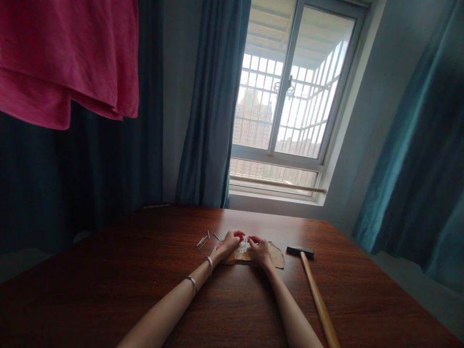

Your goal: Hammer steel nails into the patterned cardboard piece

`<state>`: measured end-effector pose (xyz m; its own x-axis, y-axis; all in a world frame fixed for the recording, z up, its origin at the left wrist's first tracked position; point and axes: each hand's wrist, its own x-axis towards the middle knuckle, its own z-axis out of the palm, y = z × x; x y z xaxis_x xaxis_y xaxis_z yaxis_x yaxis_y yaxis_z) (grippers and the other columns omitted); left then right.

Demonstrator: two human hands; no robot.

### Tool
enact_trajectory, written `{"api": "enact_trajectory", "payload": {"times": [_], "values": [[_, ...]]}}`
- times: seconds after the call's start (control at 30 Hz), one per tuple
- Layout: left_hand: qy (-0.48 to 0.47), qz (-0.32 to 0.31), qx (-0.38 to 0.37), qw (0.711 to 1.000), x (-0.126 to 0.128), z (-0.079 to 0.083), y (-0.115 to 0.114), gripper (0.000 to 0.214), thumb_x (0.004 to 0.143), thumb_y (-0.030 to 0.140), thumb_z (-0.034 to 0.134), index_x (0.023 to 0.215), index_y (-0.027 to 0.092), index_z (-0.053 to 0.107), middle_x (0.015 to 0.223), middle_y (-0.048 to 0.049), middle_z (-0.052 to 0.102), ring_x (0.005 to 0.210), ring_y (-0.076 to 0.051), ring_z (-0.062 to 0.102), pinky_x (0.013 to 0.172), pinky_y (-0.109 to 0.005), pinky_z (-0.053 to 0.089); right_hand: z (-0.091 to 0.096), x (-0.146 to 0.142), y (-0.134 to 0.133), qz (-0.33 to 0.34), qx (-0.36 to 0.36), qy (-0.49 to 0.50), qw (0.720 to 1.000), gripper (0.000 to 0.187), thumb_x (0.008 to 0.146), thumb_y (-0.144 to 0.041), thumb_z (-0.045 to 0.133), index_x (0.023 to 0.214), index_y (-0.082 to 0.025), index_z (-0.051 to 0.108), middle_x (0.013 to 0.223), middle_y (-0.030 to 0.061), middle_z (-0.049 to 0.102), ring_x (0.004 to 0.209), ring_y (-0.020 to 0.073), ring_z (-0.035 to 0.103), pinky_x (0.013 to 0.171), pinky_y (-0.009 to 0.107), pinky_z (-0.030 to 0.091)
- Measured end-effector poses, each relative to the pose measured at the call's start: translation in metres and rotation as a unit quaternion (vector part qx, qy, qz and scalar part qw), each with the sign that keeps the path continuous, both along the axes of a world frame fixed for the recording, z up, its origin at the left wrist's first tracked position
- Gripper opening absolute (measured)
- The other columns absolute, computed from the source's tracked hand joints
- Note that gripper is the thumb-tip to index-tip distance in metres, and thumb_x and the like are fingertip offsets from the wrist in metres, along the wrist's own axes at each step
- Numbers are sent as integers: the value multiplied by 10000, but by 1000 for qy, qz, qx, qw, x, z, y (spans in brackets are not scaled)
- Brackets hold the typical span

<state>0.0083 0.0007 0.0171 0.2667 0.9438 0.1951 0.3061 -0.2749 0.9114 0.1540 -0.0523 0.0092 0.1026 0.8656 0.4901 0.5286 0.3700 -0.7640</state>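
Note:
Both hands meet over a light tan, fan-shaped flat piece point(278, 258) with a patterned surface and a row of small marks or slits along its upper right edge. My right hand point(260, 250) is pinched at a thin, pale, needle-like thing point(246, 242) that stands roughly upright above the piece. Close by on the left, my left hand point(232, 241) has its fingers curled together. Whatever it holds, if anything, is too small to tell. Several slim metal rods point(203, 239) lie on the table just left of my left hand.
A hammer point(300, 252) with a long wooden handle lies to the right of my right arm. The brown wooden table point(119, 285) reaches back toward a window point(275, 111) between blue curtains point(213, 106). A pink cloth point(72, 63) hangs at upper left.

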Motion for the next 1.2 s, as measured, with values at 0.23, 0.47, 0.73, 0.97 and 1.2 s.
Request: {"api": "enact_trajectory", "payload": {"times": [0.23,0.47,0.73,0.97,1.2], "values": [[-5,-19,13,1000,-2,3,-6,372,572,50,428,856,94,665,749,-54,654,693,-142,573,637,-222,424,-5,1,0,-3,2,-29,1000,281,769,-358,503,814,-176,712,788,55,713,695,182,615,695,282,468],[1,-60,19,998,-3,-1,-5,347,636,133,482,944,100,638,812,-66,666,730,-160,587,654,-237,433,-7,2,-1,-8,7,-64,998,217,764,-282,509,775,-199,710,748,31,690,681,154,584,663,240,437],[54,-97,88,990,-1,-10,-1,289,685,327,576,862,113,654,791,-58,671,742,-171,601,680,-243,446,-10,3,-2,-15,12,-98,995,193,763,-251,516,695,-199,689,711,12,616,628,119,537,617,206,398],[71,-68,103,990,3,-19,7,294,709,360,562,834,116,667,774,-57,673,714,-162,597,654,-235,445,-12,2,-1,-16,10,-107,994,206,779,-247,507,726,-182,695,726,22,615,643,118,549,627,205,401],[68,-50,100,991,8,-21,9,308,702,382,571,835,124,675,783,-54,679,719,-161,610,652,-229,454,-7,0,-6,-24,-10,-112,993,207,773,-230,509,745,-184,709,759,33,643,654,123,566,641,214,417]]}}
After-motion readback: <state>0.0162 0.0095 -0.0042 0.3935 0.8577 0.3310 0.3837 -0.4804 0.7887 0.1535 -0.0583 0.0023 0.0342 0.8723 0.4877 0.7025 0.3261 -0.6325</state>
